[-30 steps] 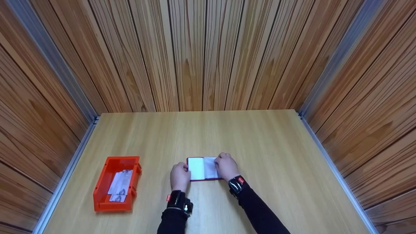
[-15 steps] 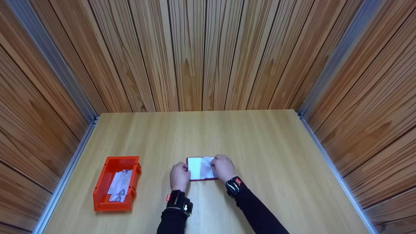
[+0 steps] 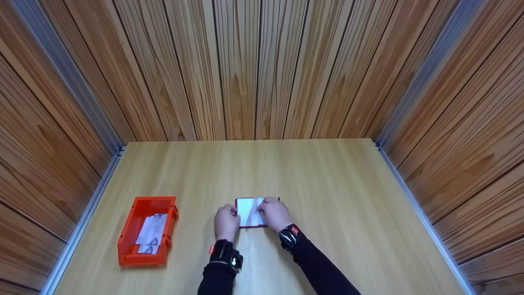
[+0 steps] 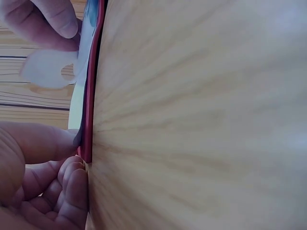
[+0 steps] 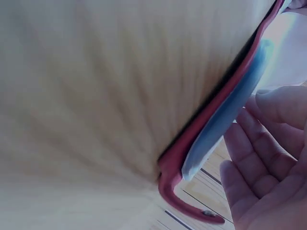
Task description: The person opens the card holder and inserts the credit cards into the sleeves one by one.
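A small red card holder (image 3: 247,211) lies spread open on the table, with pale translucent leaves inside its cover. My left hand (image 3: 226,222) pinches its left edge; in the left wrist view the thumb lies on top and curled fingers sit beneath the edge. Over the right half, my right hand (image 3: 275,214) pinches a thin leaf (image 4: 48,69), which curves up from the others. The right wrist view shows a stack of bluish leaves (image 5: 225,112) and a curled red flap (image 5: 187,206) with a metal snap.
An orange bin (image 3: 123,250) stands on the table at the left, holding several printed paper slips (image 3: 151,231). Wooden plank walls (image 3: 258,69) rise behind and on both sides of the table (image 3: 327,176).
My right hand has moved left across the card holder, drawing the leaf with it and uncovering the right edge of the cover. My left hand has stayed at the left edge.
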`<state>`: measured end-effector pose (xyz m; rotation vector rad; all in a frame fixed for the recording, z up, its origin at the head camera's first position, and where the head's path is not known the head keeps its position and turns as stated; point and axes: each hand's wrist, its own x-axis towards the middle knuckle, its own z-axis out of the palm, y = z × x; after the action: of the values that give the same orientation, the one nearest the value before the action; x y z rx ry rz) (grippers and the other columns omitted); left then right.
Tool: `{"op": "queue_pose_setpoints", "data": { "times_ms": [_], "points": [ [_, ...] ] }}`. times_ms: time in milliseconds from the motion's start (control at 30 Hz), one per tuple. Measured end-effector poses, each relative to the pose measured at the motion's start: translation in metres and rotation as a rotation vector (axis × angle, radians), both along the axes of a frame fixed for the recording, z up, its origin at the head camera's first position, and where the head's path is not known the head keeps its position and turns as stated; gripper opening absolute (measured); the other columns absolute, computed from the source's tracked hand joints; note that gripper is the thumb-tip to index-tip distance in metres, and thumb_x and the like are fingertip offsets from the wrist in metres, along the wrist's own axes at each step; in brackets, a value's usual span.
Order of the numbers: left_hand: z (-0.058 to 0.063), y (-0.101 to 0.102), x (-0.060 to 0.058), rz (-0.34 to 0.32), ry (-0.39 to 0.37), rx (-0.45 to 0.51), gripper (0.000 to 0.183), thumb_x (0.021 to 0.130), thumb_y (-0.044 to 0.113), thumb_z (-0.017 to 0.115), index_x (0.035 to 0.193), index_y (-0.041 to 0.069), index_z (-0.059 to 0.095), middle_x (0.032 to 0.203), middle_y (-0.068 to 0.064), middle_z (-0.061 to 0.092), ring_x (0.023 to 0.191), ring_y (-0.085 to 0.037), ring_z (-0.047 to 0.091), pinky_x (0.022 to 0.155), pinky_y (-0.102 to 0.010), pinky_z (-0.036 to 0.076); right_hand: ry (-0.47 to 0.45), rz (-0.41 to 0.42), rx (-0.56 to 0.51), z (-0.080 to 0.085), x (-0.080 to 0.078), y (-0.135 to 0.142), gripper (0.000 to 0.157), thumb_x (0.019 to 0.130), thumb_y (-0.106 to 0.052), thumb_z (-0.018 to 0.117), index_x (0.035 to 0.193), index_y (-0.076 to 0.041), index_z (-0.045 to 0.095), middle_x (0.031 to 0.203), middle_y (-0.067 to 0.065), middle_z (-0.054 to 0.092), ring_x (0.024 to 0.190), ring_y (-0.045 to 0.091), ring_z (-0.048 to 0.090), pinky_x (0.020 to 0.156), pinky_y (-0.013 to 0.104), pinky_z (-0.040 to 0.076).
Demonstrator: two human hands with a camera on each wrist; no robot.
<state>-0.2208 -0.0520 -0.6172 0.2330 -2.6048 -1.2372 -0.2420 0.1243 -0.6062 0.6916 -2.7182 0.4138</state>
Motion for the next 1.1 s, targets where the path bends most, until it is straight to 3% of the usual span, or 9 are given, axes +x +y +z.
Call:
{"op": "queue_pose_setpoints", "data": {
  "times_ms": [200,433,867,1100],
  "points": [
    [-0.001,0.000,-0.001,-0.007,0.010,0.016,0.014,0.072,-0.005,0.073,0.082,0.002,0.065,0.076,-0.005,0.059,0.075,-0.025,0.058,0.073,-0.042,0.047,0.025,0.061,-0.024,-0.002,0.000,-0.005,0.009,0.080,-0.004,0.075,0.089,-0.007,0.078,0.089,0.005,0.064,0.084,0.023,0.062,0.075,0.034,0.051],
    [0.000,0.001,-0.001,-0.014,-0.015,0.038,0.016,0.072,-0.005,0.073,0.084,0.002,0.065,0.078,-0.006,0.059,0.076,-0.025,0.058,0.072,-0.041,0.048,-0.012,0.055,0.020,0.000,0.000,-0.011,0.008,0.085,-0.008,0.073,0.092,-0.008,0.078,0.093,0.006,0.063,0.086,0.023,0.060,0.075,0.032,0.051],
    [0.000,-0.001,-0.001,-0.006,-0.001,0.032,0.012,0.074,-0.005,0.071,0.081,0.002,0.065,0.075,-0.005,0.061,0.073,-0.025,0.059,0.072,-0.042,0.048,-0.020,0.064,0.059,0.001,-0.001,-0.016,0.011,0.084,-0.006,0.072,0.093,-0.010,0.078,0.095,0.006,0.066,0.089,0.024,0.060,0.079,0.033,0.051],
    [0.005,-0.005,-0.003,-0.009,-0.073,0.044,0.007,0.080,-0.003,0.067,0.086,0.000,0.068,0.079,-0.008,0.064,0.078,-0.026,0.062,0.073,-0.041,0.050,0.011,0.076,0.036,-0.001,-0.002,-0.017,0.011,0.082,-0.005,0.073,0.090,-0.010,0.078,0.093,0.005,0.065,0.086,0.024,0.059,0.074,0.032,0.050]
  ]
}}
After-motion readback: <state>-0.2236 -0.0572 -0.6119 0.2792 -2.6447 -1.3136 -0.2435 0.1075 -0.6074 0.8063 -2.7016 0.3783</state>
